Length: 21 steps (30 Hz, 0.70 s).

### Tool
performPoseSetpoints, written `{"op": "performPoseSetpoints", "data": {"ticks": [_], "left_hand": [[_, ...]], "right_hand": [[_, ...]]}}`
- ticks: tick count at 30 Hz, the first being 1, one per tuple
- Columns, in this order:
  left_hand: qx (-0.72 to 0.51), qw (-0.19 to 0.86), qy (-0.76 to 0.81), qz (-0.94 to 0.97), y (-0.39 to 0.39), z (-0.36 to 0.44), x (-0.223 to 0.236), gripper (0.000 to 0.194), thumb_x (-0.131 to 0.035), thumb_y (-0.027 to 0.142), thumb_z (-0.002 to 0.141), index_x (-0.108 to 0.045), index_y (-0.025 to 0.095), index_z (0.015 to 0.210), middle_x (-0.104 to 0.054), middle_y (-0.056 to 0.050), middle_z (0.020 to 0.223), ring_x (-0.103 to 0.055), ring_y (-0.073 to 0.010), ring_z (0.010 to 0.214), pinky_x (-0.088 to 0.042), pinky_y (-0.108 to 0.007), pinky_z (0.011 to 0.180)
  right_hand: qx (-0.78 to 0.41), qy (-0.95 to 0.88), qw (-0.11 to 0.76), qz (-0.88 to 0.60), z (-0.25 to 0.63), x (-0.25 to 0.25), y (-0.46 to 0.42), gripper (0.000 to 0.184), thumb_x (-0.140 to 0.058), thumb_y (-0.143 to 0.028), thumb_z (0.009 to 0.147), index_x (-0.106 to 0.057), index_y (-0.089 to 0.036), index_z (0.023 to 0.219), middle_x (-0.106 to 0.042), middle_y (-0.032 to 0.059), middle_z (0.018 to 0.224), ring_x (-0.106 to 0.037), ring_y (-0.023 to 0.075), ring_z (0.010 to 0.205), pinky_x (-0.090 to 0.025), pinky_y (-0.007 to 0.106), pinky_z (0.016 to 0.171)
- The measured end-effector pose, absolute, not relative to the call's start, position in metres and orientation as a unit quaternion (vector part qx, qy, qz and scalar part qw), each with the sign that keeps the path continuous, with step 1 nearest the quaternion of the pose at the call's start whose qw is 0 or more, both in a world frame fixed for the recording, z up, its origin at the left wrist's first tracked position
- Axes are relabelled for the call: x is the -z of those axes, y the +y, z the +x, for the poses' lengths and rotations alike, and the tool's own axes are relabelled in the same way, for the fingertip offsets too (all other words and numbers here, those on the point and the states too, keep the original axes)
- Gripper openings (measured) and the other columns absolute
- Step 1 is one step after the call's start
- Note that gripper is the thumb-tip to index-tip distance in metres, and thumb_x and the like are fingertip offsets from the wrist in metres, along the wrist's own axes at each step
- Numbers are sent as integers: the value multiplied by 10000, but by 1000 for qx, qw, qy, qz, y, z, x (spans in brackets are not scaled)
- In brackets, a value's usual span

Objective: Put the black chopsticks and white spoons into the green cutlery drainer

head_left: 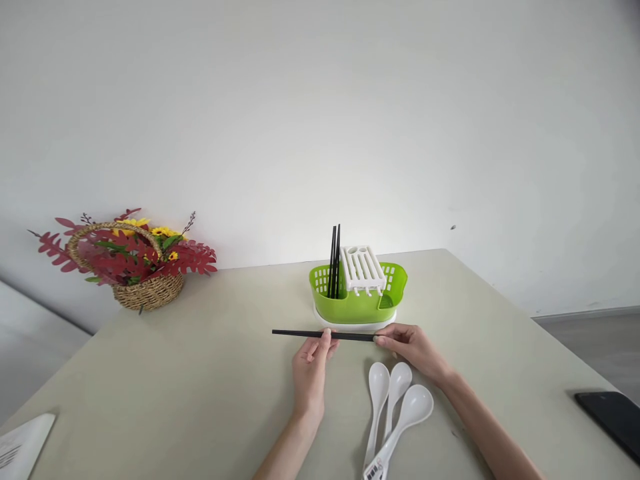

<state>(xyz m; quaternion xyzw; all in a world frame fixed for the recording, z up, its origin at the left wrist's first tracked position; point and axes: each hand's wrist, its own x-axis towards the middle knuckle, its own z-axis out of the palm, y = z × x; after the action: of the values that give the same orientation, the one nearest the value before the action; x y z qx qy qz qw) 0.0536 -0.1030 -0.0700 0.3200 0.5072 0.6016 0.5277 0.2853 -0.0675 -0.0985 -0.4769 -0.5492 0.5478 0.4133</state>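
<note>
Black chopsticks [299,333], lying together almost level, are held between both hands just in front of a green utensil holder [345,309]. Whether one or two are held is hard to make out. My left hand [313,367] pinches them near their middle, thumb on top. At their right end, my right hand [407,347] grips them between thumb and fingers. Upright black chopsticks [334,263] stand in the holder's left compartment. A white slotted rack [364,268] with small hooks sits over its middle. Three white spoons [417,403] lie near my right forearm, bowls pointing away.
A wicker basket [150,292] of red and yellow artificial flowers stands at the back left, by the wall. On the table's right edge lies a black phone [611,421]. A white printed object [25,443] is at the lower left corner.
</note>
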Motion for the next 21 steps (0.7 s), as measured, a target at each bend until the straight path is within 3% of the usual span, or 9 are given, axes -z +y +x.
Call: {"op": "performPoseSetpoints", "data": {"ticks": [5,9,14,18,21], "left_hand": [[-575,481,532,394,-104,48,57,511,-765,623,800,-813,171,1034,-795,-116,1043,-745,-251,933,-604,-358,859],[-576,460,547,397,-103,43,51,429,-818,579,765,-810,170,897,-792,-83,848,-749,-235,859,-581,-330,878],[-581,425,560,411,-105,35,40,413,-831,579,745,-799,179,846,-795,-89,846,-744,-238,842,-586,-317,836],[-592,339,578,448,-104,6,-3,444,-830,604,726,-793,175,834,-799,-88,847,-736,-229,784,-595,-316,790],[-622,231,582,469,-106,-27,-60,442,-875,576,667,-803,186,862,-804,-68,846,-753,-256,866,-612,-347,845]], "right_hand": [[-548,-540,444,-459,287,101,-65,449,-840,-607,756,-812,-180,891,-647,4,692,-455,116,607,-357,262,561],[-554,-537,458,-443,284,99,-66,445,-854,-604,743,-815,-182,879,-672,17,726,-474,121,617,-374,270,567],[-589,-521,456,-418,276,96,-69,443,-877,-594,719,-799,-190,882,-667,5,698,-475,114,584,-402,271,551],[-620,-513,462,-374,275,92,-70,478,-904,-552,708,-769,-221,1026,-719,23,870,-563,131,675,-479,269,603],[-619,-510,480,-357,279,87,-68,474,-899,-532,728,-752,-226,1058,-714,27,913,-575,136,719,-480,258,607]]}}
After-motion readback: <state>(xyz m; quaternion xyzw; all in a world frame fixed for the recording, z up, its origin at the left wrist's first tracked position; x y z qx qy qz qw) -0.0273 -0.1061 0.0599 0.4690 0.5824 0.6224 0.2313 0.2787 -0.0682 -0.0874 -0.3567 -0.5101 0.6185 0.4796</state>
